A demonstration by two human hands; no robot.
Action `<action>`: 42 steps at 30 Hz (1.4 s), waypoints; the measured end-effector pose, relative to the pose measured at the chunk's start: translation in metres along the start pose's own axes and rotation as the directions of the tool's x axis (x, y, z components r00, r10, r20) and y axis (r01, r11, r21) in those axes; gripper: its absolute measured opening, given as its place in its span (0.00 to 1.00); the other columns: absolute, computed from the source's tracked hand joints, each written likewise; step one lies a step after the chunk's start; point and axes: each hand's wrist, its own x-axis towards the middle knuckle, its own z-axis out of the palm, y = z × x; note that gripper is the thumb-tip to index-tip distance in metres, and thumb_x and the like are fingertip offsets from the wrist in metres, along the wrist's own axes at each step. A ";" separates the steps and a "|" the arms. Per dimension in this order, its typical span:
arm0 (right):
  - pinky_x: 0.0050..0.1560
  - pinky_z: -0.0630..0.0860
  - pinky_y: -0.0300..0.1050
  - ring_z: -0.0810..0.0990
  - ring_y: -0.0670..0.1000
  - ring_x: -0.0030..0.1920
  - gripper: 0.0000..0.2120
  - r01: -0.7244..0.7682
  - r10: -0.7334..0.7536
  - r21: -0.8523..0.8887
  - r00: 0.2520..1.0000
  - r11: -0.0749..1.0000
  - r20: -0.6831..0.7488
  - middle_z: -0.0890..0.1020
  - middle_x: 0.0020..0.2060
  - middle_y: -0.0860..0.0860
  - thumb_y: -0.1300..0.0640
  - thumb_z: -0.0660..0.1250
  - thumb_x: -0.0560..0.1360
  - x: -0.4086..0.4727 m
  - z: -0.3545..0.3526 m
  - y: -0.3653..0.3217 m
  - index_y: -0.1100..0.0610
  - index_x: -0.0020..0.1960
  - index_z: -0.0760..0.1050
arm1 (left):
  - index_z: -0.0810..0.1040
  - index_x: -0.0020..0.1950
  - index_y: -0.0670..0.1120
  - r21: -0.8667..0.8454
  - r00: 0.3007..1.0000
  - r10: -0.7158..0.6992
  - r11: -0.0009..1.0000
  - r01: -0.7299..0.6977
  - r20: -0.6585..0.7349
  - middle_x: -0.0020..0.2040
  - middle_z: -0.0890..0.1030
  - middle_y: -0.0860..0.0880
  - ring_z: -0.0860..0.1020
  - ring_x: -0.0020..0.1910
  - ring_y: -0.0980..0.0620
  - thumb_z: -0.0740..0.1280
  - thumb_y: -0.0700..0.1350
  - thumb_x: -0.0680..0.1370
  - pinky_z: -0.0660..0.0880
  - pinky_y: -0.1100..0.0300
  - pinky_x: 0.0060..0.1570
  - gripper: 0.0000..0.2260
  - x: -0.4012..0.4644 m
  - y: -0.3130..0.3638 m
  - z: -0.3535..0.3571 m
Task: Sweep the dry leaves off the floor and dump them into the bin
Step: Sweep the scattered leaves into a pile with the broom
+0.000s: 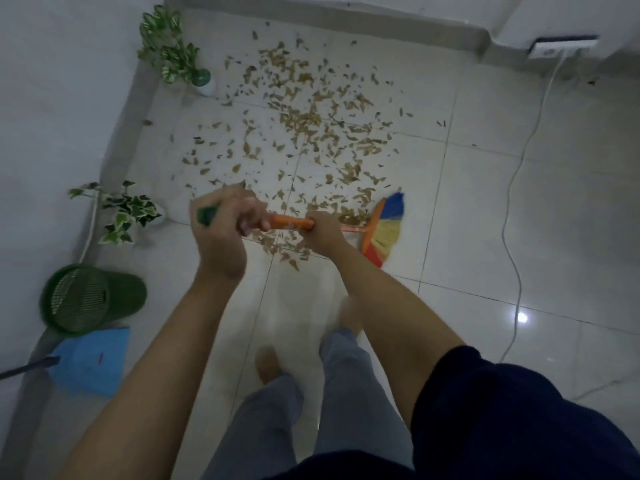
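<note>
From the head view I'm seeing both hands gripping the broom (346, 227): left hand (221, 230) clenching the handle's green end, right hand (320, 230) wrapping the orange shaft. Its bristles are lying on the floor (485, 202) beside the dry leaves (311, 123). The green bin (90, 297) is standing left, by the blue dustpan (90, 362).

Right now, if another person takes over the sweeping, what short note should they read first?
Left hand grips the top of the broom handle; right hand grips it lower.
Broom head rests on the floor at the right edge of the dry leaves.
Green bin and blue dustpan wait on the left.
Done: nothing gathered yet.
Left: pile the leaves, scoop, dump into the bin.
</note>
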 end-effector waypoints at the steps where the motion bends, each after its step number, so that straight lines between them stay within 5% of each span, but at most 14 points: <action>1: 0.30 0.58 0.42 0.69 0.52 0.37 0.20 0.060 -0.060 0.000 0.998 0.998 0.004 0.65 0.26 0.48 0.60 0.60 0.77 0.001 -0.003 -0.014 0.54 0.28 0.59 | 0.69 0.21 0.53 0.003 1.000 0.025 1.000 -0.025 0.000 0.20 0.66 0.58 0.69 0.21 0.54 0.59 0.41 0.67 0.69 0.61 0.31 0.14 0.003 0.011 -0.006; 6: 0.32 0.65 0.44 0.74 0.56 0.34 0.13 0.232 -0.229 0.022 0.969 0.973 -0.089 0.77 0.29 0.57 0.61 0.60 0.75 -0.011 -0.023 -0.058 0.59 0.32 0.67 | 0.67 0.22 0.53 -0.066 0.987 0.146 0.986 -0.151 -0.069 0.18 0.64 0.58 0.66 0.20 0.56 0.58 0.44 0.67 0.70 0.60 0.37 0.13 0.016 0.066 -0.017; 11: 0.27 0.58 0.40 0.61 0.45 0.25 0.20 0.124 -0.140 -0.087 0.969 0.988 -0.205 0.64 0.23 0.48 0.59 0.60 0.75 -0.028 -0.043 -0.028 0.54 0.27 0.57 | 0.68 0.23 0.52 -0.159 0.988 0.154 0.976 -0.150 0.014 0.20 0.67 0.57 0.69 0.22 0.55 0.59 0.44 0.67 0.71 0.60 0.35 0.12 0.016 0.071 0.009; 17: 0.30 0.59 0.43 0.65 0.50 0.27 0.19 -0.032 0.027 -0.043 0.993 0.999 -0.111 0.65 0.24 0.49 0.59 0.61 0.76 -0.031 -0.034 0.038 0.56 0.28 0.61 | 0.69 0.22 0.53 -0.077 0.992 0.034 0.997 -0.025 0.119 0.21 0.67 0.56 0.69 0.22 0.53 0.60 0.42 0.67 0.69 0.62 0.30 0.13 -0.009 0.023 0.045; 25: 0.28 0.61 0.37 0.65 0.45 0.25 0.22 0.125 -0.112 0.174 0.990 0.977 -0.080 0.66 0.23 0.45 0.61 0.60 0.76 -0.011 -0.044 -0.001 0.52 0.25 0.60 | 0.71 0.23 0.54 0.071 0.974 0.169 0.981 -0.181 0.152 0.22 0.67 0.59 0.64 0.20 0.49 0.60 0.41 0.69 0.63 0.61 0.24 0.14 0.007 0.048 0.067; 30: 0.27 0.60 0.39 0.63 0.46 0.24 0.19 0.179 -0.129 0.223 0.967 0.958 -0.221 0.65 0.22 0.47 0.61 0.62 0.74 -0.034 -0.085 -0.004 0.55 0.26 0.62 | 0.72 0.23 0.55 -0.070 0.948 0.286 0.958 -0.279 0.138 0.21 0.67 0.60 0.65 0.18 0.51 0.60 0.41 0.68 0.64 0.57 0.26 0.14 0.024 0.082 0.082; 33: 0.28 0.62 0.42 0.66 0.49 0.26 0.15 0.120 -0.061 0.190 0.956 0.975 -0.288 0.67 0.22 0.48 0.60 0.62 0.73 -0.050 -0.104 0.023 0.58 0.28 0.67 | 0.70 0.23 0.54 -0.156 0.953 0.256 0.960 -0.231 0.163 0.20 0.67 0.60 0.67 0.19 0.55 0.60 0.41 0.67 0.69 0.62 0.33 0.14 0.027 0.080 0.101; 36: 0.27 0.60 0.40 0.64 0.46 0.24 0.21 0.032 0.023 0.163 0.947 0.986 -0.320 0.66 0.21 0.49 0.60 0.64 0.72 -0.060 -0.117 0.066 0.54 0.24 0.61 | 0.68 0.22 0.53 -0.178 0.968 0.155 0.977 -0.121 0.196 0.20 0.66 0.57 0.67 0.19 0.54 0.60 0.41 0.67 0.67 0.60 0.30 0.14 0.024 0.055 0.123; 42: 0.30 0.60 0.43 0.67 0.52 0.29 0.21 -0.099 0.099 0.011 0.973 0.995 -0.209 0.65 0.22 0.49 0.59 0.62 0.74 -0.044 -0.106 0.123 0.54 0.25 0.59 | 0.68 0.23 0.53 -0.066 0.963 -0.007 0.997 0.026 0.270 0.22 0.67 0.52 0.67 0.23 0.48 0.60 0.42 0.68 0.66 0.58 0.28 0.14 0.006 0.004 0.143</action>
